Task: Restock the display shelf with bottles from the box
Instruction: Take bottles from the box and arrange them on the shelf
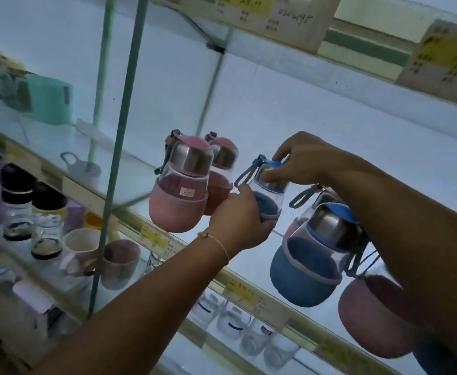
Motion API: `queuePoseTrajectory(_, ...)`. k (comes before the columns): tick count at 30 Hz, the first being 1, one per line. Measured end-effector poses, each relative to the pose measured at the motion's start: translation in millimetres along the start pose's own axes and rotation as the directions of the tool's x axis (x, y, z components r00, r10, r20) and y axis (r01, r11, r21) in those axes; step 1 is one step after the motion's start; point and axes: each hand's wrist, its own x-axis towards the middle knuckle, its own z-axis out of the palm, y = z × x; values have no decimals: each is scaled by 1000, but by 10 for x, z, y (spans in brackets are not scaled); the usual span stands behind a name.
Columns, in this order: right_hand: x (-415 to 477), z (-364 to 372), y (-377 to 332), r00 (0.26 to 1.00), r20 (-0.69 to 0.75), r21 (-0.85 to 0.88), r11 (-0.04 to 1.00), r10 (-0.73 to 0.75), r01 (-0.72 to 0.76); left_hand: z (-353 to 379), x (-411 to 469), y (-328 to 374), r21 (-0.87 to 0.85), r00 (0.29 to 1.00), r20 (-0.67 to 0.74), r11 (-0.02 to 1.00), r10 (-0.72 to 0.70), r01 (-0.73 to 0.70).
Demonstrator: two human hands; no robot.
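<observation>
On the glass display shelf (130, 169) stand small round bottles with metal caps and fabric sleeves. A blue-sleeved bottle (270, 190) is between both my hands: my left hand (242, 217) grips its sleeved base and my right hand (300, 161) pinches its blue-topped cap. To its left stand two pink bottles (180, 185), one behind the other (220, 171). To its right a larger-looking blue bottle (314, 255) and a pink one (370, 315) sit near my right forearm, which partly hides them. The box is out of view.
A vertical glass divider (119, 147) splits the shelf; a teal pouch (49, 100) lies left of it. The shelf below holds mugs (119, 262), dark-lidded jars (47, 220) and clear glasses (251, 334). Price labels (154, 239) line the shelf edges.
</observation>
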Motion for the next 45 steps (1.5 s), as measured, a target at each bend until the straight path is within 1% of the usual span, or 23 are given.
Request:
queuePoseTrajectory(3, -27, 13, 22, 1000, -15, 33, 999, 6, -5, 32, 6, -10, 34, 1000, 2, 999, -3, 3)
queuePoseTrajectory(7, -103, 9, -12, 1000, -13, 29, 1000, -2, 3, 34, 17, -8, 34, 1000, -8, 999, 1, -1)
queuePoseTrajectory(9, -151, -2, -23, 1000, -30, 76, 997, 3, -1, 30, -10, 12, 36, 999, -35, 999, -3, 4)
queuePoseTrajectory(13, -247, -40, 0, 994, -102, 302, 953, 46, -13, -63, -115, 99, 32, 993, -118, 999, 8, -4)
queuePoseTrajectory(17, -361, -97, 8, 979, -176, 542, 840, 100, 12, -210, -304, 313, 57, 976, -217, 998, 23, -11)
queuePoseTrajectory(20, -508, -145, 34, 971, -205, 634, 773, 125, 34, -263, -444, 456, 105, 963, -269, 994, 11, 18)
queuePoseTrajectory(24, -755, -199, 92, 967, -229, 695, 714, 109, 84, -287, -603, 554, 229, 934, -357, 971, 19, 68)
queuePoseTrajectory(26, -871, -214, 113, 964, -249, 727, 676, 95, 121, -294, -688, 602, 262, 915, -402, 962, 33, 81)
queuePoseTrajectory(29, -1035, -260, 109, 943, -325, 745, 634, 74, 207, -344, -812, 718, 289, 885, -463, 952, 48, 100)
queuePoseTrajectory(32, -1196, -316, 90, 926, -372, 777, 566, 58, 276, -434, -944, 837, 332, 861, -503, 937, 75, 112)
queuePoseTrajectory(34, -1309, -336, 96, 922, -385, 785, 539, 39, 305, -480, -1055, 908, 357, 847, -522, 928, 99, 112)
queuePoseTrajectory(36, -1432, -356, 124, 921, -390, 786, 527, 19, 322, -502, -1185, 997, 371, 848, -517, 924, 116, 99)
queuePoseTrajectory(41, -1812, -458, 369, 926, -377, 770, 549, -19, 325, -374, -1502, 1347, 403, 872, -475, 910, 120, 94)
queuePoseTrajectory(45, -2118, -511, 703, 938, -347, 773, 566, -3, 288, -154, -1698, 1720, 413, 901, -403, 911, 160, 22)
